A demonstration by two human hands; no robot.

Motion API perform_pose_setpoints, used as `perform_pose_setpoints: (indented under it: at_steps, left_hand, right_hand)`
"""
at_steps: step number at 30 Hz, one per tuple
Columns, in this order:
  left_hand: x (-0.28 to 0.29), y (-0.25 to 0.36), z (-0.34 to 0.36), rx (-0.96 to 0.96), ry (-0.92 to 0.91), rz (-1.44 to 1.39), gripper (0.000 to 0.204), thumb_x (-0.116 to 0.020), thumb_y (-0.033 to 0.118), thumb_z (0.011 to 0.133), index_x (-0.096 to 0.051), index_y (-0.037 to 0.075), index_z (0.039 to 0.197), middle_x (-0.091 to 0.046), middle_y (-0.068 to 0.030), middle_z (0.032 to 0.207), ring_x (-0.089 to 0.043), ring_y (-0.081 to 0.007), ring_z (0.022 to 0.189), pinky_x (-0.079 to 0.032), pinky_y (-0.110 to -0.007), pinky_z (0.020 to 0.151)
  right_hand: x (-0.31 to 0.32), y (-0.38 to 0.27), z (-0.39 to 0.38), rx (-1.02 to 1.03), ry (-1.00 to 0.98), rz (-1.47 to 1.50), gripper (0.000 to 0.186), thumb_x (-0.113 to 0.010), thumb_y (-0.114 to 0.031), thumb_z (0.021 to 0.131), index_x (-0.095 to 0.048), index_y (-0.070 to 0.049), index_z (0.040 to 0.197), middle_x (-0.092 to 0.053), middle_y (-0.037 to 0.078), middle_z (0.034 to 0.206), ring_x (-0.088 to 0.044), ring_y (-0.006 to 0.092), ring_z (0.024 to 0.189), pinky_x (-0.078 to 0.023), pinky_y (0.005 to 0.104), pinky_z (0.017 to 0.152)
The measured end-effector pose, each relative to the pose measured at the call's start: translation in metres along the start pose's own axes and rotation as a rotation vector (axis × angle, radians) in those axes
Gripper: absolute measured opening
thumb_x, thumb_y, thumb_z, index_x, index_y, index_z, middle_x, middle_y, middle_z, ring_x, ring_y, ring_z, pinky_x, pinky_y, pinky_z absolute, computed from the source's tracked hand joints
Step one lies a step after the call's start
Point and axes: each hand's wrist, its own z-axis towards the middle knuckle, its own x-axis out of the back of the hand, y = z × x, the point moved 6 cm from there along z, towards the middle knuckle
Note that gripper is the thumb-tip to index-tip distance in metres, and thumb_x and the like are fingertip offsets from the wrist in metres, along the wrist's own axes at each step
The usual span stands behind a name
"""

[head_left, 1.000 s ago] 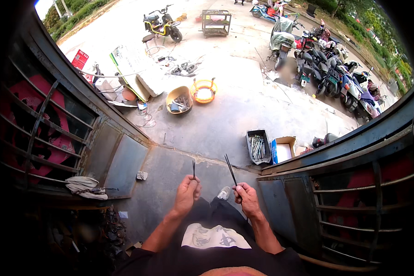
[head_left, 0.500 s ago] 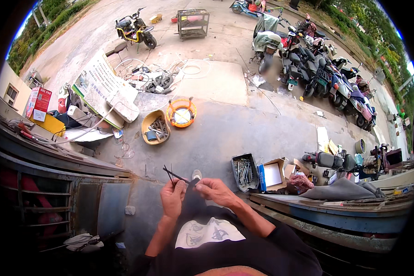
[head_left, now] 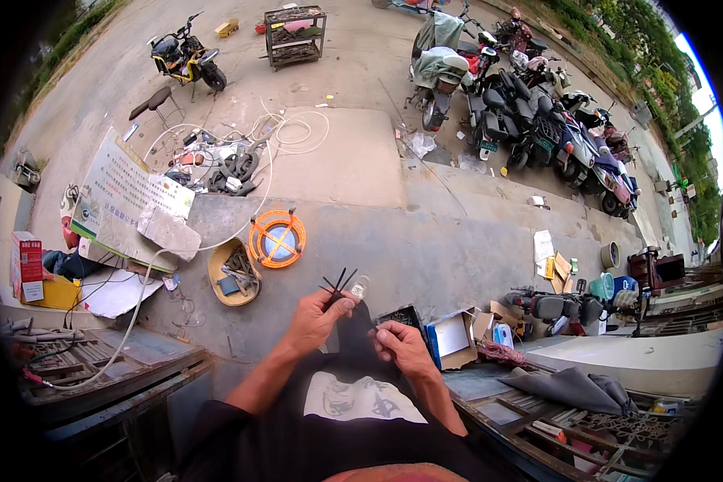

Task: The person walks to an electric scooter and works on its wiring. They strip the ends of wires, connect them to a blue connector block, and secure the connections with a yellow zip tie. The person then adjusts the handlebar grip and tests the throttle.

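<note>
My left hand (head_left: 316,321) is closed in front of my body, thumb pressed against the fingers. Several thin black strips (head_left: 341,281), much like cable ties, stick up out of it and fan apart. To its right, my right hand (head_left: 403,347) is curled with thumb and fingertips together. Whatever those fingertips pinch, if anything, is too small to make out. A gap separates the two hands, and my dark trousers and a light shoe (head_left: 360,286) show between and beyond them.
Ahead on the concrete stand a yellow tub (head_left: 217,279) of tools and an orange round-framed item (head_left: 277,239). A dark crate (head_left: 408,315) and an open box (head_left: 451,341) lie at right. A pale hose (head_left: 270,173) crosses the ground; parked scooters (head_left: 530,120) line the far right.
My right hand has come away from the black strips and moved right and down. The strips now point upward from my left hand. The whole view has shifted, bringing the tub and orange item closer.
</note>
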Motion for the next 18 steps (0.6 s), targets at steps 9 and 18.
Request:
perform_pose_setpoints:
  at_steps: [9,18]
  left_hand:
    - [0.062,0.009,0.177,0.082,0.267,-0.161,0.023,-0.067,0.018,0.107,-0.076,-0.001,0.115,-0.070,0.0010,0.084,-0.041,0.0011,0.059,-0.029,-0.018,0.051]
    - [0.107,0.025,0.365,0.058,0.354,-0.318,0.026,-0.066,0.021,0.107,-0.073,-0.003,0.113,-0.070,-0.0048,0.082,-0.040,-0.0003,0.056,-0.029,-0.019,0.049]
  right_hand:
    - [0.031,-0.135,0.209,-0.100,-0.209,-0.265,0.029,-0.063,-0.023,0.109,-0.075,0.002,0.118,-0.065,-0.002,0.081,-0.052,0.0043,0.064,-0.043,0.0211,0.059]
    - [0.051,-0.255,0.383,-0.070,-0.256,-0.229,0.025,-0.063,-0.022,0.109,-0.074,0.000,0.115,-0.067,0.000,0.082,-0.055,0.0062,0.066,-0.046,0.0228,0.061]
